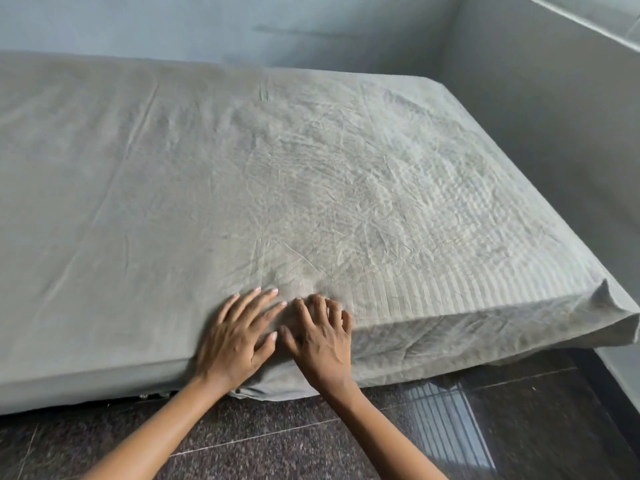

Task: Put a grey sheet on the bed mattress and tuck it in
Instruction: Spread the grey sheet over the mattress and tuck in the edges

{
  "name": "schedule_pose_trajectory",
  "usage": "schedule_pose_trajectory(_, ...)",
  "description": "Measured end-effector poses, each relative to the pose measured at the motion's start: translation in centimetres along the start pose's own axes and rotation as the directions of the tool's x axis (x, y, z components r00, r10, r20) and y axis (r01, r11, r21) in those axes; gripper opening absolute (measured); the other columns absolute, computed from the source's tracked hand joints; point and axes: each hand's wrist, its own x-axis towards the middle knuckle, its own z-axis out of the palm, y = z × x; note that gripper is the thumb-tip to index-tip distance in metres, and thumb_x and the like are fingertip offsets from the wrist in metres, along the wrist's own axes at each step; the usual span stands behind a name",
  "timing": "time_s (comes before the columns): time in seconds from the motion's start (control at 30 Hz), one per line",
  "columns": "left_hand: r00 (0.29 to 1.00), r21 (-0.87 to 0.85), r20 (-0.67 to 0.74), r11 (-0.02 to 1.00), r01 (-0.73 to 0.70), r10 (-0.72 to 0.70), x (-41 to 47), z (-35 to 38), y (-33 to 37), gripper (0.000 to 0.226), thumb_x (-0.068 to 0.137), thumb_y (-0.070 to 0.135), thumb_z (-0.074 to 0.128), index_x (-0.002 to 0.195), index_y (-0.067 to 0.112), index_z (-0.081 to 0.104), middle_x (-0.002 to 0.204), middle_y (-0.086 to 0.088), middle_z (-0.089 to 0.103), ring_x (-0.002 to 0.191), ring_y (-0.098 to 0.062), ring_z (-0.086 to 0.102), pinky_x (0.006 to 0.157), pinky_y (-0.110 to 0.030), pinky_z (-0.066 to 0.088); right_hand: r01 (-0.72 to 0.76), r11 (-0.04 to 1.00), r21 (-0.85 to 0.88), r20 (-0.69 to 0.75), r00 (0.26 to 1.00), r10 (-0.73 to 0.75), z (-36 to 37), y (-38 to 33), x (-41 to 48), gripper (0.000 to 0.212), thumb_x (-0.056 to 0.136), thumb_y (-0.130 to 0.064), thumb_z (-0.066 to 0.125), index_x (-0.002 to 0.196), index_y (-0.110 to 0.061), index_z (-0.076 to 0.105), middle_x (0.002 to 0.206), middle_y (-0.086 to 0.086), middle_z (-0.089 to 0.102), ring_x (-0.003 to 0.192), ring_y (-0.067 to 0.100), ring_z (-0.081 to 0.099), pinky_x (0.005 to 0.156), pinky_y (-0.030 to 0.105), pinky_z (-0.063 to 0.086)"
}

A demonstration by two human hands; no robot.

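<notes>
Grey sheet [277, 168] covers the whole mattress top and side, lying under both hands at the near edge. Left hand [239, 337] rests flat, fingers spread. Right hand [322, 341], just beside it, presses down with spread, slightly bent fingers. The fabric is thin and finely creased, faintly ribbed toward the right. Its loose corner [620, 306] juts out above dark speckled floor tiles [311, 445].

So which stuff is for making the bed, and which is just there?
For the job: grey sheet, left hand, right hand, both on it at the near edge.
Just there: dark floor tiles, wall.
</notes>
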Motion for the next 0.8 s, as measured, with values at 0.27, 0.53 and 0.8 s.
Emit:
schedule_pose_trajectory(0.27,0.944,-0.025,-0.237,0.973,0.231,-0.231,1.7,1.4,4.0,0.043,0.082,0.036,0.042,0.121,0.023,0.055,0.126,-0.003,0.058,0.121,-0.025,0.047,0.106,-0.052,0.027,0.182,0.977,0.108,-0.059,0.983,-0.176,-0.5,2.4,1.8,0.02,0.087,-0.038,0.048,0.098,-0.024,0.056,0.092,0.002,0.052,0.078,0.023,0.045,0.069,0.034,0.036)
schedule_pose_trajectory(0.53,0.892,-0.063,-0.374,0.966,0.249,-0.254,3.8,2.6,9.0,0.045,0.086,0.017,0.037,0.121,0.001,0.06,0.128,-0.01,0.06,0.125,-0.019,0.043,0.112,-0.038,0.018,0.257,0.929,0.268,-0.075,0.967,-0.245,-0.8,5.2,2.4,0.013,0.089,-0.02,0.05,0.101,-0.018,0.055,0.097,0.001,0.053,0.081,0.02,0.047,0.071,0.03,0.041)
schedule_pose_trajectory(0.8,0.945,-0.005,-0.201,0.965,0.263,-0.259,5.9,1.7,10.4,0.047,0.084,0.013,0.034,0.121,0.002,0.062,0.126,-0.009,0.062,0.123,-0.019,0.049,0.113,-0.029,0.016,0.254,0.936,0.243,-0.088,0.967,-0.239,-0.9,7.7,3.3,0.018,0.09,-0.024,0.046,0.106,-0.02,0.055,0.108,-0.002,0.055,0.096,0.019,0.053,0.084,0.03,0.032)
